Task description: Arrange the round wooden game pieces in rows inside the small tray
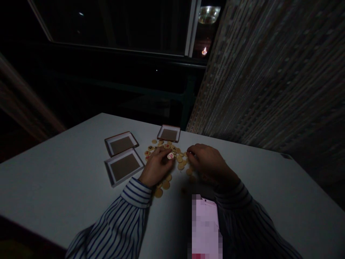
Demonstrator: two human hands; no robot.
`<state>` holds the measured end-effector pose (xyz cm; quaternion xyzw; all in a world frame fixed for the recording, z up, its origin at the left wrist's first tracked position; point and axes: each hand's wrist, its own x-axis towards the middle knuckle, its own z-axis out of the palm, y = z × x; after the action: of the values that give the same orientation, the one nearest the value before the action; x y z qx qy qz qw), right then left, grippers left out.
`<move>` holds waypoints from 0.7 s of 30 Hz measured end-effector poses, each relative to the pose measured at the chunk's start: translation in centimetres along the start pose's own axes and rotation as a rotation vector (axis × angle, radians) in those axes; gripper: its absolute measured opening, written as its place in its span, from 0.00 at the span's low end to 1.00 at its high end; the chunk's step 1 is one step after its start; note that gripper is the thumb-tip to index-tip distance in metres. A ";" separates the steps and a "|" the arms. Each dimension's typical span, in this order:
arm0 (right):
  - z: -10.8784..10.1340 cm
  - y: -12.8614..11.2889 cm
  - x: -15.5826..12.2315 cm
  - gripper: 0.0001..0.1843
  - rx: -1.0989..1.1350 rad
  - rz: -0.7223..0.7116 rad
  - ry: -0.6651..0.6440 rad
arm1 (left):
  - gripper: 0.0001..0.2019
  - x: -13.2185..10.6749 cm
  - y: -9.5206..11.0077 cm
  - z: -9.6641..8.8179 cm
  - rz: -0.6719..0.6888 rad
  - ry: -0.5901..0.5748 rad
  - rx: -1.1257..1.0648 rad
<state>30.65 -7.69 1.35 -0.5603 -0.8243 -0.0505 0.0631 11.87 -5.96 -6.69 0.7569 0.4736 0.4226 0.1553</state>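
A Chinese chess piece (170, 155) with a red character is held between the thumb and fingers of my left hand (157, 166). Loose round wooden pieces (180, 166) lie spread around and between my hands, some showing red or dark characters and others plain. My right hand (208, 162) is at the right edge of the spread, its fingers curled down and closed by a few pieces. Whether a piece is between those fingertips is hidden. More pieces (159, 193) lie below my left wrist, partly covered by it.
Two shallow box halves (110, 173) (107, 146) lie at the left, overlapping slightly. Another shallow tray (159, 136) stands behind the pieces. A phone (210, 205), partly blurred out, is near my right forearm. Bead curtains (256, 72) hang beyond the white table (67, 162).
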 end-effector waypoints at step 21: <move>0.1 0.2 -0.1 0.15 0.250 -0.099 -0.106 | 0.11 -0.8 2.1 1.4 -0.103 -0.018 -0.345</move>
<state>30.89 -7.69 1.21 -0.5087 -0.8529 0.0792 0.0865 14.01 -7.50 -6.56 0.6975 0.4308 0.4824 0.3087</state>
